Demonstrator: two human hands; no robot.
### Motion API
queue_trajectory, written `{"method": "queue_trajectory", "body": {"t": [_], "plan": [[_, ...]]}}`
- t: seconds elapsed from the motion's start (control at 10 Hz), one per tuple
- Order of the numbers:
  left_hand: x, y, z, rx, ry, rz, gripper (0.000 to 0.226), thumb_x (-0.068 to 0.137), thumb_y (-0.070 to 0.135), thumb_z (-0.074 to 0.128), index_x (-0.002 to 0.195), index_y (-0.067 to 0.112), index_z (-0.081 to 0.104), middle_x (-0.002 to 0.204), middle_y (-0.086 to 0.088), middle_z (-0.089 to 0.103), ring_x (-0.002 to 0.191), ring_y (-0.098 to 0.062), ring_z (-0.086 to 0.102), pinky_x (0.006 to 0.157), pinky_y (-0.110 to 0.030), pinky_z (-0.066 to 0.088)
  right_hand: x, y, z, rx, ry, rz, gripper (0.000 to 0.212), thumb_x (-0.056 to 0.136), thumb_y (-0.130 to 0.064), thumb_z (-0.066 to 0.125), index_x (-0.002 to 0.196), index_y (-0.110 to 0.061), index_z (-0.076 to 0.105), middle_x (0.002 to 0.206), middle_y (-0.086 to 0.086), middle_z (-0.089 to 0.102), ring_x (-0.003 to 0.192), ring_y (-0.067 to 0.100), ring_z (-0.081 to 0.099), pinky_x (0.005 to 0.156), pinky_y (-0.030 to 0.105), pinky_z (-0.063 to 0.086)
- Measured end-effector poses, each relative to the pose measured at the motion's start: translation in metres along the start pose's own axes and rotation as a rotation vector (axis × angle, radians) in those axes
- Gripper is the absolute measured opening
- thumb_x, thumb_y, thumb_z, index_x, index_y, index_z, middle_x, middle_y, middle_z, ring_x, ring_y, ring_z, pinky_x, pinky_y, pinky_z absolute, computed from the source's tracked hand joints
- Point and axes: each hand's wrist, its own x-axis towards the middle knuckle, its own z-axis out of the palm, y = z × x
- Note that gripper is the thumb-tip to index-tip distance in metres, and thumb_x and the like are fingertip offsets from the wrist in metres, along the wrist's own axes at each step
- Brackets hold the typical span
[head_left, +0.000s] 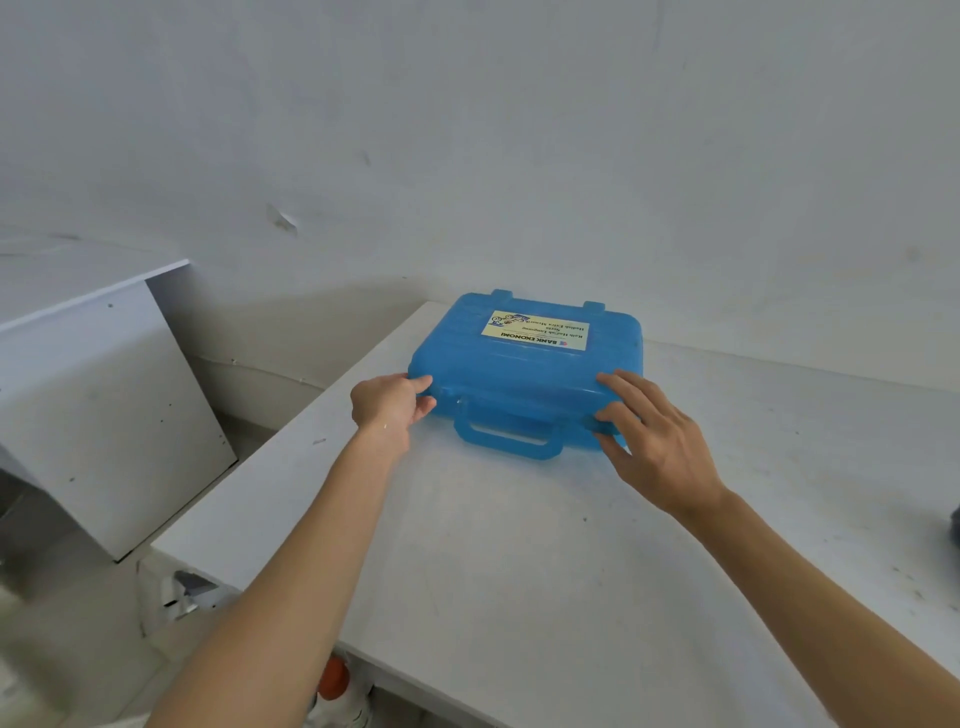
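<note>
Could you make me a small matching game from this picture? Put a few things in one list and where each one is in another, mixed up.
Things:
1. left hand
2. right hand
3. yellow label
4. handle

Places:
A. stuck on the lid of the blue case
B. pinches the case's near left corner
C. juts from the case's front, between the two hands
D. rests with spread fingers on the case's near right corner

Pairs: 1-B, 2-D, 3-A, 4-C
</note>
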Motion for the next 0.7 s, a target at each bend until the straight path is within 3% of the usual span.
{"method": "queue_trajectory", "body": {"t": [0.1, 0.2, 0.4, 0.5, 0.6, 0.7], "plan": [[-0.004, -0.008, 0.0, -0.032, 0.012, 0.035, 0.03, 0.081, 0.004, 0.084, 0.106, -0.001, 0.066, 0.102, -0.018, 0.073, 0.076, -0.025, 0.076, 0.072, -0.032, 0.065, -0.003, 0.004, -0.004, 0.059, -0.047, 0.021, 0.019, 0.084, -0.012, 0.081, 0.097, -0.005, 0.069, 0.137, 0.015, 0.064, 0.129, 0.036, 0.06, 0.081, 0.042, 0.062], [-0.008, -0.012, 0.001, -0.082, 0.013, 0.03, 0.024, 0.082, 0.005, 0.084, 0.094, -0.003, 0.065, 0.099, -0.02, 0.074, 0.078, -0.025, 0.077, 0.072, -0.031, 0.064, -0.009, 0.01, -0.005, 0.112, -0.06, 0.051, 0.02, 0.084, -0.009, 0.082, 0.098, -0.005, 0.068, 0.142, 0.015, 0.061, 0.132, 0.034, 0.059, 0.085, 0.042, 0.061], [-0.02, -0.015, 0.006, -0.194, 0.022, -0.059, 0.022, 0.078, 0.002, 0.086, 0.086, -0.001, 0.066, 0.094, -0.017, 0.075, 0.077, -0.022, 0.077, 0.075, -0.032, 0.065, -0.002, 0.0, 0.012, 0.059, 0.004, 0.002, 0.012, 0.086, -0.005, 0.08, 0.092, -0.003, 0.07, 0.132, 0.018, 0.066, 0.124, 0.04, 0.062, 0.097, 0.057, 0.056], [-0.027, -0.018, 0.013, -0.214, 0.068, -0.027, 0.023, 0.08, 0.006, 0.086, 0.093, 0.0, 0.068, 0.095, -0.017, 0.075, 0.075, -0.021, 0.077, 0.07, -0.03, 0.065, -0.002, -0.008, 0.018, 0.053, 0.046, 0.02, 0.009, 0.088, -0.003, 0.077, 0.092, -0.002, 0.069, 0.132, 0.018, 0.066, 0.127, 0.039, 0.061, 0.103, 0.059, 0.051], [-0.022, -0.017, 0.011, -0.113, 0.026, 0.034, 0.047, 0.084, 0.01, 0.083, 0.122, 0.002, 0.057, 0.104, -0.019, 0.073, 0.079, -0.023, 0.077, 0.072, -0.034, 0.065, -0.002, -0.014, 0.015, 0.043, 0.051, 0.035, 0.009, 0.09, -0.005, 0.075, 0.092, -0.002, 0.067, 0.133, 0.018, 0.066, 0.127, 0.039, 0.061, 0.106, 0.057, 0.05], [-0.033, -0.016, 0.007, 0.254, 0.067, 0.195, 0.051, 0.088, 0.024, 0.078, 0.127, 0.013, 0.048, 0.123, -0.016, 0.063, 0.102, -0.029, 0.07, 0.087, -0.043, 0.06, 0.004, -0.013, 0.006, 0.057, 0.0, 0.087, 0.019, 0.085, -0.009, 0.081, 0.095, -0.004, 0.065, 0.137, 0.017, 0.063, 0.124, 0.037, 0.062, 0.104, 0.051, 0.051]]}}
